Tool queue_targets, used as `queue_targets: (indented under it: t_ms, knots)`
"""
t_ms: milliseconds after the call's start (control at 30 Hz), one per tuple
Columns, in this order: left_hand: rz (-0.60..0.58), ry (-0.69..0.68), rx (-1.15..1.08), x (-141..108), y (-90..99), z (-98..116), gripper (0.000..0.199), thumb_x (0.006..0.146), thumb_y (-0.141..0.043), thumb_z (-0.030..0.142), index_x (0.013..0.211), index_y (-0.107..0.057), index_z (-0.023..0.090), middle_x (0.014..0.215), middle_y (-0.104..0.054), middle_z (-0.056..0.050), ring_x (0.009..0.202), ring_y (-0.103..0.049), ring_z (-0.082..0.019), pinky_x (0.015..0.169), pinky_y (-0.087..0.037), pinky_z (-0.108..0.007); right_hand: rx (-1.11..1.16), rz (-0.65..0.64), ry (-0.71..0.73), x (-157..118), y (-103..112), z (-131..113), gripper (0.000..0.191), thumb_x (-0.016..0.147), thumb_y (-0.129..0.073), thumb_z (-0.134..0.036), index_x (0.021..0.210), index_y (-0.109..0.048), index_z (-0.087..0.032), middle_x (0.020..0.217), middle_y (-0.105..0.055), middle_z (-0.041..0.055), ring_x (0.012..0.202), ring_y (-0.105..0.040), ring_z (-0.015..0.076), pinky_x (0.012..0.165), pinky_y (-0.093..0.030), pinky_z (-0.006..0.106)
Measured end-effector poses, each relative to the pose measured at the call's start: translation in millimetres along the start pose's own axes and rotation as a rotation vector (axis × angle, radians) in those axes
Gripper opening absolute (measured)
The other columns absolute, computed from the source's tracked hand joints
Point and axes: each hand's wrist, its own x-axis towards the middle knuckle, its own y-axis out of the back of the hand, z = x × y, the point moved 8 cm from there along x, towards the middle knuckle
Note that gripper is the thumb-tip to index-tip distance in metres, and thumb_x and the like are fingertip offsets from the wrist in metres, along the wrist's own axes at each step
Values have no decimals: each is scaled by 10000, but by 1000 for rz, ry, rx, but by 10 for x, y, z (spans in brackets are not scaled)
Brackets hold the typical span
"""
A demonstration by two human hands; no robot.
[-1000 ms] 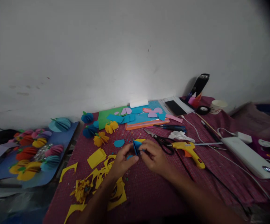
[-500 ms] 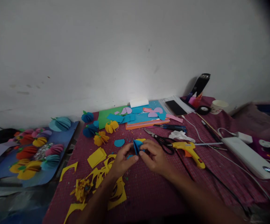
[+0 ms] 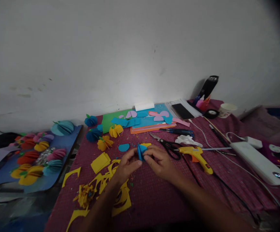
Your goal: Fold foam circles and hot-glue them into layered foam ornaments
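Toward the desk's point(image 3: 152, 206) far left corner are two dark-blue paper pumpkins point(image 3: 91, 120) and two yellow ones point(image 3: 115, 130); held above the middle, one folded blue paper piece point(image 3: 142, 152). Near the far right corner are one flask point(image 3: 209, 87), one tape roll point(image 3: 211, 113) and one cup point(image 3: 227, 111); right of the middle, one pair of scissors point(image 3: 162, 142), one glue gun point(image 3: 189, 150).

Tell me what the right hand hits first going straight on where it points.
First comes the folded blue paper, which the right hand touches; beyond it, probably the left hand, though depth is unclear.
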Motion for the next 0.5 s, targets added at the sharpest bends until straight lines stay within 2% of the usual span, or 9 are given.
queue_targets:
  t_ms: [133,300,500]
  knots:
    - [14,7,11,-1,11,-10,494,832,-742,311,1303,-630,211,1287,-649,-74,1199,-581,-281,1056,-433,-388,2,-3,2,-5,0,0,79,930,-585,-203,920,-661,-218,869,-650,46,834,-604,193,771,-470,347]
    - [2,22,34,10,-33,45,486,822,-756,330,1270,-632,189,1235,-663,-82,1171,-592,-278,1042,-442,-389,-12,14,-23,-12,20,9,28,894,-650,-243,884,-647,-217,830,-620,29,765,-574,178,691,-450,316]
    - [36,64,80,11,-37,78,502,797,-778,359,1238,-634,166,1237,-655,-101,1186,-580,-300,1047,-432,-402,-29,36,-44,-6,32,13,61,871,-672,-249,840,-631,-218,821,-609,23,766,-571,181,702,-461,318]
